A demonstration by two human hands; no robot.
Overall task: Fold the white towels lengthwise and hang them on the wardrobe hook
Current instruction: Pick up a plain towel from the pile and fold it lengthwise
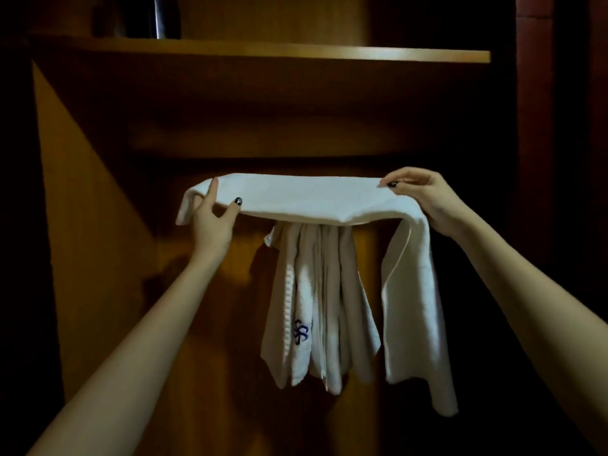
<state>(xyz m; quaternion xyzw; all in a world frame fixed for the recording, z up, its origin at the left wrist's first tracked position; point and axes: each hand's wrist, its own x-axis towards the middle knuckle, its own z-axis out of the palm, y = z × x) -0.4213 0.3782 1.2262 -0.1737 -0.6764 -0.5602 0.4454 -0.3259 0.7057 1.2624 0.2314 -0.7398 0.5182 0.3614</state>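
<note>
fingers (234,209) of left hand (210,225) and right hand (424,195) pinching folded white towel (306,199), stretched level, right end drooping

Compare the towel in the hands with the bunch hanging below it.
The held towel is stretched sideways between the left hand and the right hand, one end drooping; the hanging towels fall straight down, bunched. The held towel shows no mark; one hanging towel bears a blue emblem. Both are white.

A folded white towel (296,199) stretches level in the air, its right end drooping long, its left end short. Just behind and below it, a bunch of white towels (316,307) hangs in narrow folds, one embroidered in blue.
</note>
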